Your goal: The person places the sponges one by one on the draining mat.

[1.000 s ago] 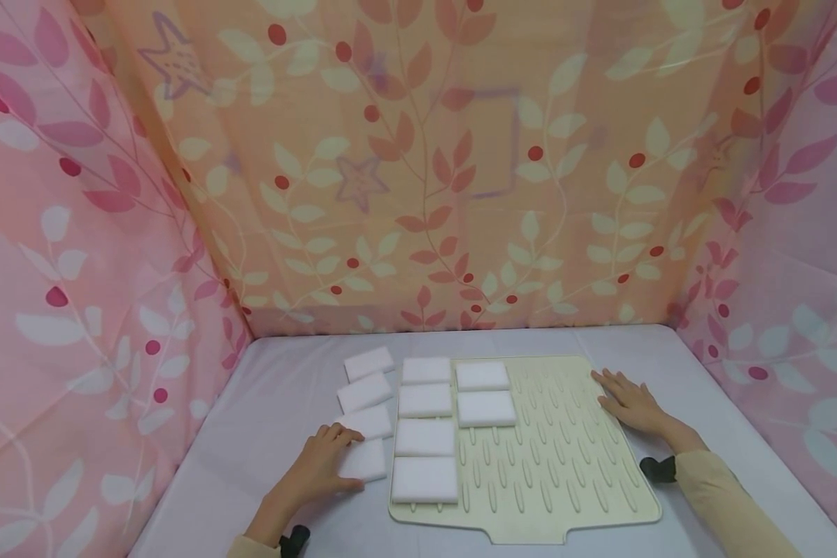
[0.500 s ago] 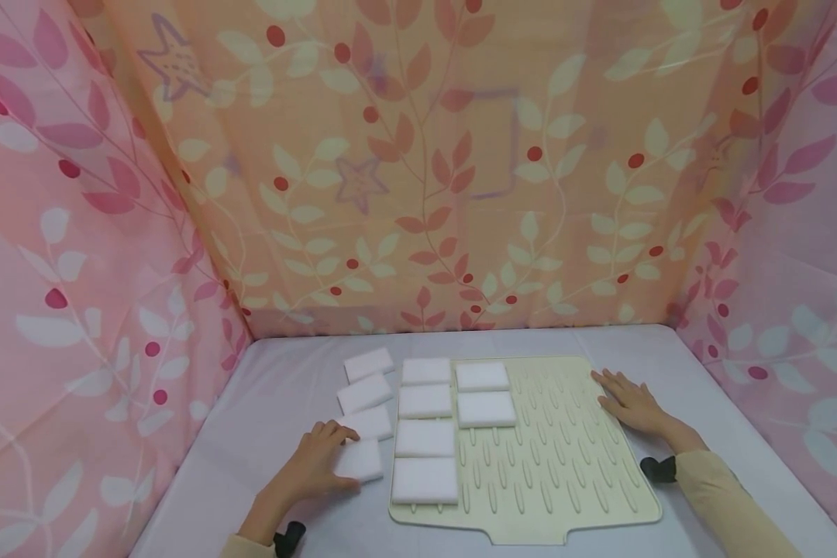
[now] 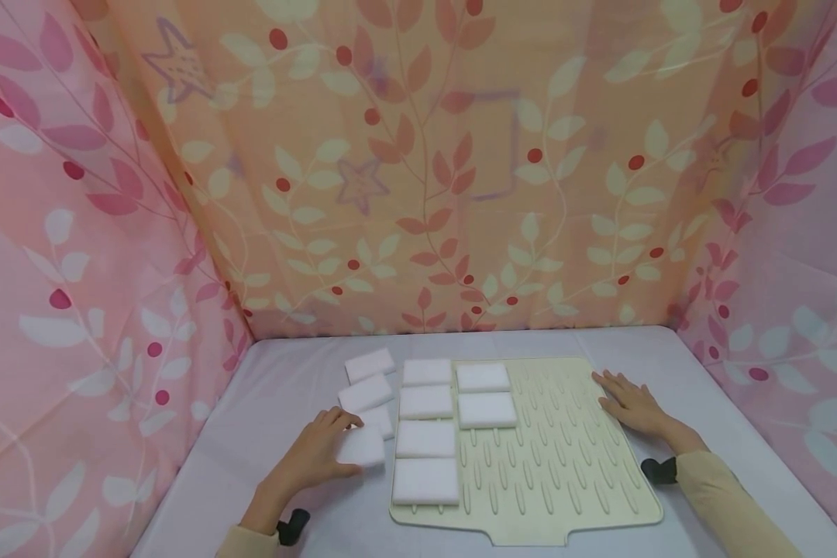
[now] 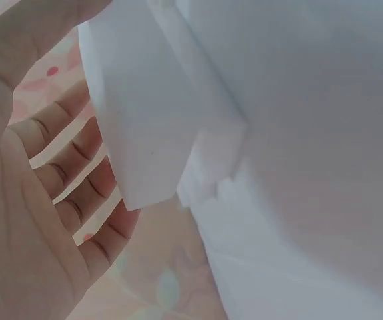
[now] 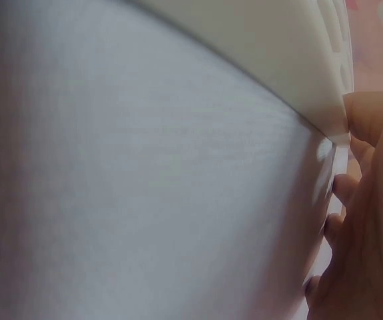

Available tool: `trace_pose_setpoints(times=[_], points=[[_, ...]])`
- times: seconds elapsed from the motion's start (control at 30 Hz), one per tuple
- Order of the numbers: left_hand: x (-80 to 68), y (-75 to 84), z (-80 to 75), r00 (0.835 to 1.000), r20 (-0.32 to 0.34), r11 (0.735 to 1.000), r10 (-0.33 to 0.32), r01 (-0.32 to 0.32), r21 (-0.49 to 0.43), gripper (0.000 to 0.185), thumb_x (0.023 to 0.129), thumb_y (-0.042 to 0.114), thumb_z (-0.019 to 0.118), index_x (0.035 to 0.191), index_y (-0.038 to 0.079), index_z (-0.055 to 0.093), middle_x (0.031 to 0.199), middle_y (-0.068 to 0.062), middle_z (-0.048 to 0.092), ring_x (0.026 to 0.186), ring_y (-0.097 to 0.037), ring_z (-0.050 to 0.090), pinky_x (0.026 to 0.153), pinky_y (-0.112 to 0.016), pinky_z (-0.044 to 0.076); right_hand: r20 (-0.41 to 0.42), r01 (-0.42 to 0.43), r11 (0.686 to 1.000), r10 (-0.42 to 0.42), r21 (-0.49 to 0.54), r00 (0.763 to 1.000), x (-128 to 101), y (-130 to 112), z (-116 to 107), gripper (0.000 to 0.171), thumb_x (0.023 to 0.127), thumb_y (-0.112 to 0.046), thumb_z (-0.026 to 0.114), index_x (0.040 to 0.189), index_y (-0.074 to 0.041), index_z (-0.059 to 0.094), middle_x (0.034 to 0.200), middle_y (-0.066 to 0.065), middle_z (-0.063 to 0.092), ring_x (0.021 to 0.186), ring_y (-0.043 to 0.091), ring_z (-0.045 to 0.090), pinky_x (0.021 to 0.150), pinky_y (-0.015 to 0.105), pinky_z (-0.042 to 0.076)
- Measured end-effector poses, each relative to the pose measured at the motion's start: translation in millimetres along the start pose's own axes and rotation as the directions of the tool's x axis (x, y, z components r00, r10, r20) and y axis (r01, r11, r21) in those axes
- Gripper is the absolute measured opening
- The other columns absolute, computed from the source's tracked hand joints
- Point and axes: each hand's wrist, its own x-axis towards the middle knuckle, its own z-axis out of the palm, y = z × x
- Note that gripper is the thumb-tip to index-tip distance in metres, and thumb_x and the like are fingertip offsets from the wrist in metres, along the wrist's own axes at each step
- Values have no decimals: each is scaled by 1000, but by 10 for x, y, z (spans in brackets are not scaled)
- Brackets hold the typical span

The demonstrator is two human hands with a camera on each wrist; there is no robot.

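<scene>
My left hand (image 3: 316, 452) pinches a white sponge block (image 3: 363, 448) between thumb and fingers, left of the mat. In the left wrist view the held sponge block (image 4: 144, 113) stands tilted, its edge against the fingers. Behind it on the table lie three more white sponge blocks (image 3: 366, 392) in a slanting line, the nearest partly covered. My right hand (image 3: 635, 403) rests with fingers spread at the right edge of a cream ribbed mat (image 3: 565, 465). In the right wrist view, the thumb touches the rim of the mat (image 5: 264, 47).
On the mat, several sponge blocks (image 3: 425, 480) form a left column, with two sponge blocks (image 3: 487, 410) beside its far end. The white-covered table (image 3: 251, 418) is enclosed by patterned curtains (image 3: 418, 232) at the back and sides.
My left hand has drawn the nearest sponge block slightly left, then lifted and tilted it; it now overlaps the block behind. The right hand stays in place.
</scene>
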Motion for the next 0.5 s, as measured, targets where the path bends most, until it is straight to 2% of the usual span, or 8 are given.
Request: trace_pose_setpoints(times=[0.17,0.27,0.5], points=[[80,65,-9,999,-47,1000,26,-25,19,64,60,44,83,113,20,56,102,8,51,95,-12,45,80,-38,42,-42,35,999,-36,-6,998,-15,15,30,56,94,-35,48,142,-9,34,141,33,29,128,56,18,94,74,4],[127,127,-21,997,-68,999,45,-45,1,64,61,42,84,114,18,58,101,7,51,93,-12,45,78,-37,42,-41,35,999,-36,-8,999,-10,20,38,56,95,-35,48,142,-9,34,141,33,29,128,56,19,94,74,5],[240,288,5,995,-51,995,90,-92,-39,62,64,40,82,117,17,58,103,5,52,97,-14,46,80,-39,42,9,-2,1000,2,-25,1000,28,42,20,59,95,-38,47,142,-6,33,144,31,25,130,55,16,96,73,3]])
